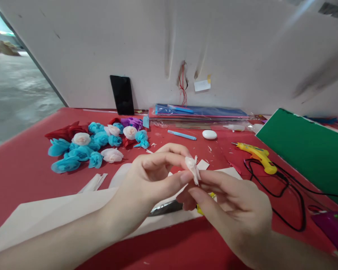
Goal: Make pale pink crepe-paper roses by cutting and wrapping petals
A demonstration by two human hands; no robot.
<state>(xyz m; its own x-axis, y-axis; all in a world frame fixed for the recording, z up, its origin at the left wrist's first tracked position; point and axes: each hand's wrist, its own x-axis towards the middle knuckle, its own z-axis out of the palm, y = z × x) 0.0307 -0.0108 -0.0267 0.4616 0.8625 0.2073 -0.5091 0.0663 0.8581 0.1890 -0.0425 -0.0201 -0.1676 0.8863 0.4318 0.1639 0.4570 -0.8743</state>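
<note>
My left hand pinches a small rolled white paper flower between thumb and fingertips. From the other side, the fingers of my right hand close on its lower edge. Both hands hold the flower above a white paper sheet. Under them lies a dark, shiny, blade-like thing with a yellow part beside it, mostly hidden by my right hand. A cluster of blue paper flowers and pale pink ones lies to the left.
A yellow glue gun with a black cord lies at right, near a green board. Behind are a light blue pen, a white oval object and a phone leaning on the wall. Paper strips lie left.
</note>
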